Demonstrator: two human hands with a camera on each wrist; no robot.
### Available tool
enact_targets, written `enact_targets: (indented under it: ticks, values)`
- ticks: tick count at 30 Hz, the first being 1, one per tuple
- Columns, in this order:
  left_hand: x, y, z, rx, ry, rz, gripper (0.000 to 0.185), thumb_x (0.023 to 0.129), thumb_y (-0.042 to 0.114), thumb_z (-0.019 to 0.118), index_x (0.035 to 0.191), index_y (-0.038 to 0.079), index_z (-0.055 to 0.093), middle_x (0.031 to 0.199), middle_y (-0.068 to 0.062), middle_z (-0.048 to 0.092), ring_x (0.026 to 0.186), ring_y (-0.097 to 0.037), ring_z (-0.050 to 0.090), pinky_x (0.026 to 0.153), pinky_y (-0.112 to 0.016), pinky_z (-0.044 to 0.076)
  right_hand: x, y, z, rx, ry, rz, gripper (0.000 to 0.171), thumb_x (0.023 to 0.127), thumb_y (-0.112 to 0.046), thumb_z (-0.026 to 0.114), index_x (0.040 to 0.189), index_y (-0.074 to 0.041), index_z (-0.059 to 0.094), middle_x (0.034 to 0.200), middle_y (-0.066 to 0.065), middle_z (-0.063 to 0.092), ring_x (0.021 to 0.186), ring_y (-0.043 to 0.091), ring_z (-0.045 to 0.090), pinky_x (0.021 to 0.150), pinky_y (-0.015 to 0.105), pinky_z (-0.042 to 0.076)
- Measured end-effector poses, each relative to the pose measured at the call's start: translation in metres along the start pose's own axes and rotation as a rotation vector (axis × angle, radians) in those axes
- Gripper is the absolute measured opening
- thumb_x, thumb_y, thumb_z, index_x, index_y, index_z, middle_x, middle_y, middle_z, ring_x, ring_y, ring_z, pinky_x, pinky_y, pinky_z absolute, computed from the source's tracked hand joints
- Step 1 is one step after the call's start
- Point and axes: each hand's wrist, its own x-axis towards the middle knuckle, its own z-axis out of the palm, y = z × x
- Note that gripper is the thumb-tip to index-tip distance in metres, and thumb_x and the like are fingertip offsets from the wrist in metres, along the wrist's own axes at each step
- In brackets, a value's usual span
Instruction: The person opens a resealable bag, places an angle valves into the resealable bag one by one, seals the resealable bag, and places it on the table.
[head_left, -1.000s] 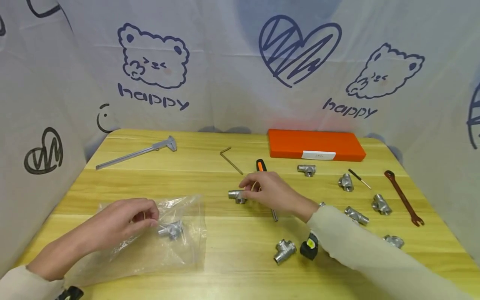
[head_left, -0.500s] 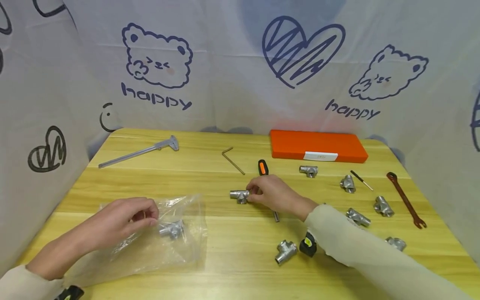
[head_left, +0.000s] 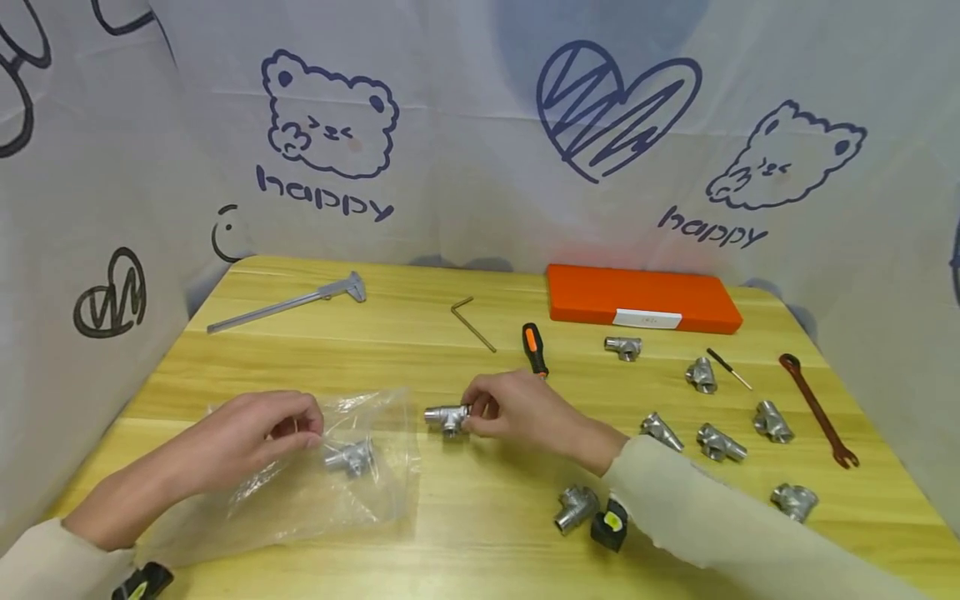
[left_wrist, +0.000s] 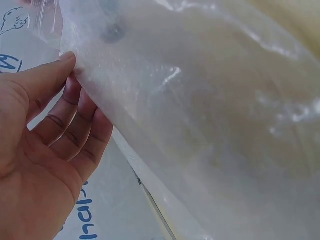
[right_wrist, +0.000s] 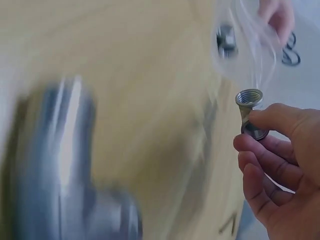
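My left hand (head_left: 225,437) pinches the edge of a clear plastic zip bag (head_left: 300,517) between thumb and fingers; the left wrist view shows the bag's film (left_wrist: 200,125) hanging from that pinch. Inside the bag lies one silver pipe tee (head_left: 350,457). With thumb and fingertips, my right hand (head_left: 528,417) holds another pipe tee (head_left: 442,418) just right of the bag, its plain end pointing left. In the right wrist view that held tee (right_wrist: 246,112) shows a threaded opening, and a blurred tee (right_wrist: 60,160) fills the near left.
Several loose tees, including one near the right wrist (head_left: 576,508), lie on the right of the wooden table (head_left: 480,550). A screwdriver (head_left: 534,346), hex key (head_left: 472,325), caliper (head_left: 288,304), red-brown wrench (head_left: 817,408), small black-handled tool (head_left: 727,368) and orange box (head_left: 645,296) lie farther back.
My right hand has brought the gripped tee leftward and nearer, from beside the screwdriver to the bag's right edge. The left hand keeps its hold on the bag. The view has shifted slightly.
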Motion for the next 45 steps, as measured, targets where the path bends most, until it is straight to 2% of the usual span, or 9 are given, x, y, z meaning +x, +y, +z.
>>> enact_targets:
  ticks: [9, 13, 17, 22, 25, 29, 34, 40, 45]
  values:
    - [0.0, 0.001, 0.002, 0.0, 0.009, -0.004, 0.008, 0.105, 0.025, 0.075, 0.1, 0.027, 0.07, 0.089, 0.018, 0.065, 0.079, 0.002, 0.056, 0.069, -0.023, 0.051, 0.012, -0.034, 0.03, 0.195, -0.099, -0.005, 0.017, 0.1, -0.017, 0.082, 0.112, -0.007, 0.078, 0.093, -0.002, 0.079, 0.078, -0.003, 0.065, 0.076, 0.017, 0.057]
    - [0.0, 0.001, 0.001, 0.002, 0.012, 0.004, 0.008, 0.105, 0.025, 0.075, 0.1, 0.027, 0.069, 0.09, 0.018, 0.065, 0.081, 0.002, 0.056, 0.07, -0.024, 0.052, 0.021, -0.048, 0.041, 0.178, -0.118, 0.015, 0.017, 0.099, -0.017, 0.083, 0.111, -0.005, 0.078, 0.092, -0.003, 0.079, 0.077, -0.004, 0.064, 0.075, 0.015, 0.055]
    - [0.001, 0.003, -0.001, -0.009, 0.01, 0.0, 0.008, 0.105, 0.025, 0.075, 0.099, 0.027, 0.069, 0.089, 0.018, 0.065, 0.08, 0.002, 0.056, 0.068, -0.024, 0.051, 0.032, -0.063, 0.054, 0.125, -0.101, 0.043, 0.018, 0.099, -0.021, 0.083, 0.111, -0.007, 0.079, 0.091, -0.005, 0.079, 0.077, -0.004, 0.065, 0.076, 0.014, 0.054]
    - [0.002, 0.003, -0.002, -0.002, 0.016, -0.012, 0.009, 0.105, 0.027, 0.075, 0.098, 0.028, 0.069, 0.086, 0.017, 0.064, 0.077, 0.001, 0.056, 0.066, -0.024, 0.05, 0.044, -0.078, 0.067, 0.079, -0.062, 0.039, 0.015, 0.101, -0.019, 0.08, 0.112, -0.01, 0.08, 0.1, -0.003, 0.082, 0.089, 0.001, 0.071, 0.087, 0.015, 0.055]
    - [0.001, 0.002, -0.003, 0.01, 0.02, -0.013, 0.008, 0.105, 0.026, 0.075, 0.099, 0.028, 0.069, 0.086, 0.017, 0.064, 0.077, 0.001, 0.055, 0.065, -0.024, 0.049, 0.044, -0.079, 0.065, 0.105, -0.058, 0.042, 0.017, 0.102, -0.016, 0.079, 0.118, -0.009, 0.08, 0.107, -0.001, 0.083, 0.095, 0.003, 0.073, 0.089, 0.016, 0.056]
    - [0.0, 0.001, -0.003, 0.018, 0.02, -0.009, 0.008, 0.105, 0.025, 0.075, 0.1, 0.028, 0.069, 0.087, 0.018, 0.064, 0.078, 0.002, 0.054, 0.066, -0.024, 0.049, 0.033, -0.063, 0.043, 0.197, -0.033, 0.071, 0.027, 0.102, -0.02, 0.08, 0.125, -0.007, 0.079, 0.108, 0.0, 0.082, 0.092, 0.003, 0.071, 0.086, 0.018, 0.056]
    - [0.0, 0.001, -0.002, 0.019, 0.022, 0.002, 0.01, 0.105, 0.025, 0.076, 0.099, 0.029, 0.069, 0.086, 0.018, 0.063, 0.077, 0.003, 0.054, 0.067, -0.023, 0.05, -0.001, -0.02, 0.0, 0.234, 0.062, 0.13, 0.028, 0.104, -0.026, 0.078, 0.125, -0.008, 0.079, 0.106, -0.003, 0.08, 0.093, 0.006, 0.07, 0.088, 0.026, 0.059]
    - [0.0, 0.001, -0.002, 0.008, 0.019, 0.002, 0.01, 0.104, 0.024, 0.076, 0.098, 0.029, 0.069, 0.084, 0.018, 0.063, 0.076, 0.002, 0.055, 0.068, -0.023, 0.051, -0.06, 0.04, -0.045, 0.176, 0.149, 0.228, 0.029, 0.104, -0.028, 0.077, 0.125, -0.009, 0.078, 0.107, -0.004, 0.078, 0.097, 0.011, 0.07, 0.093, 0.036, 0.061]
    - [0.0, 0.0, -0.003, 0.014, 0.019, -0.003, 0.011, 0.104, 0.025, 0.076, 0.097, 0.03, 0.069, 0.085, 0.019, 0.064, 0.077, 0.003, 0.057, 0.069, -0.024, 0.053, -0.106, 0.076, -0.07, 0.063, 0.181, 0.308, 0.028, 0.104, -0.03, 0.078, 0.124, -0.011, 0.079, 0.106, -0.005, 0.077, 0.097, 0.012, 0.069, 0.089, 0.033, 0.06]
